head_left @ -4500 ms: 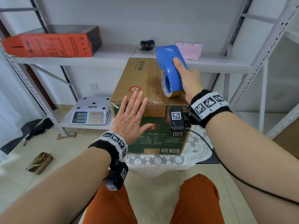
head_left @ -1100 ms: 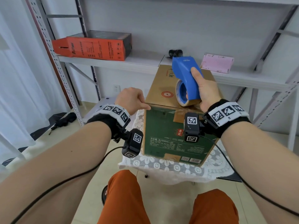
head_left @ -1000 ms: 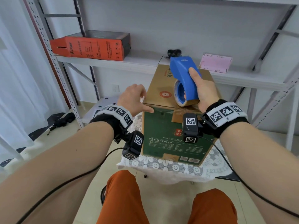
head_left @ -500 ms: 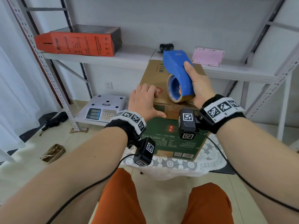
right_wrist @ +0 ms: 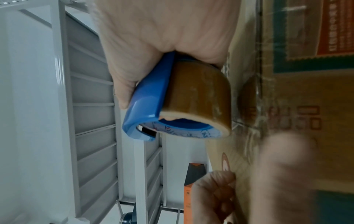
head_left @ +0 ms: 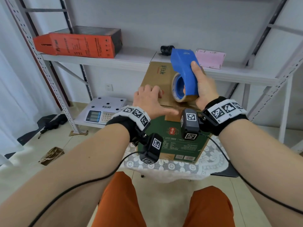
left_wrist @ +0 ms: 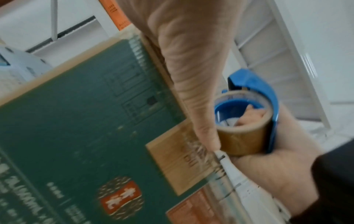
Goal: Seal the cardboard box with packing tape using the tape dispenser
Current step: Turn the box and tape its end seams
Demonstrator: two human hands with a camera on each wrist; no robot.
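On the box (head_left: 157,74) top, the left hand (head_left: 148,99) rests, fingers curled, tips hidden; the right hand (head_left: 205,86) grips the dispenser (head_left: 183,66), roll (head_left: 176,89) half-covered.

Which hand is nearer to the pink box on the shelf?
Right. The right hand, holding the dispenser, is just below-left of the pink box; the left hand rests on the carton, farther left and nearer the person.

the right hand (right_wrist: 164,37) fills the top of the frame and grips the blue dispenser (right_wrist: 147,97) with its brown tape roll (right_wrist: 199,94) at the centre. the box (right_wrist: 298,106) covers the right side. the left hand (right_wrist: 249,181), blurred, lies on the box at lower right. grey shelving (right_wrist: 90,106) stands at left.
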